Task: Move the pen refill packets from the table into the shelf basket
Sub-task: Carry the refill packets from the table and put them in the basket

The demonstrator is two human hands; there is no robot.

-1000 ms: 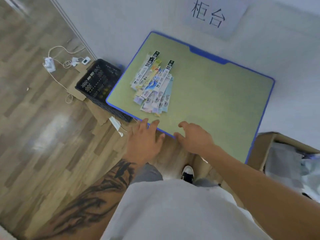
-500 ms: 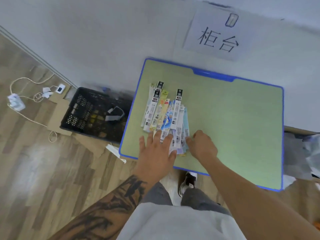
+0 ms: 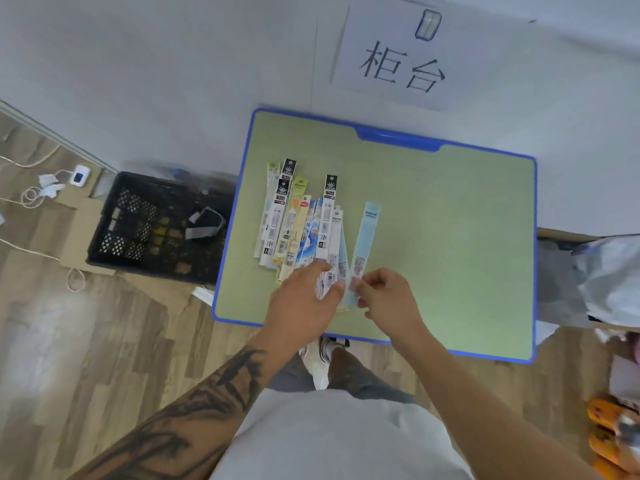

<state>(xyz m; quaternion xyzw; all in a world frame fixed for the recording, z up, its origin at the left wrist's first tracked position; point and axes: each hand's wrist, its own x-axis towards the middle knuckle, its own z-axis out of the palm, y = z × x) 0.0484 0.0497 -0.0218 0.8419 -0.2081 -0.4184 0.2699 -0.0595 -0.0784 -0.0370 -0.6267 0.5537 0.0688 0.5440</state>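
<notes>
Blue packet [image 3: 364, 244] now apart from the pile [image 3: 298, 226] on green table [image 3: 450, 237].

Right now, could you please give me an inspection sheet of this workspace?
Surface: green table with blue rim, set against a white wall.
Job's things: pen refill packets fanned out on the table's left half; one light blue packet pulled apart from the pile.
Clutter: black crate on the floor beside the table; cardboard under it.
Hands: left hand rests on the pile's near end; right hand pinches the light blue packet.
Cables: white cords and chargers on the wood floor.
Surroundings: paper sign on the wall; no shelf basket seen.
</notes>
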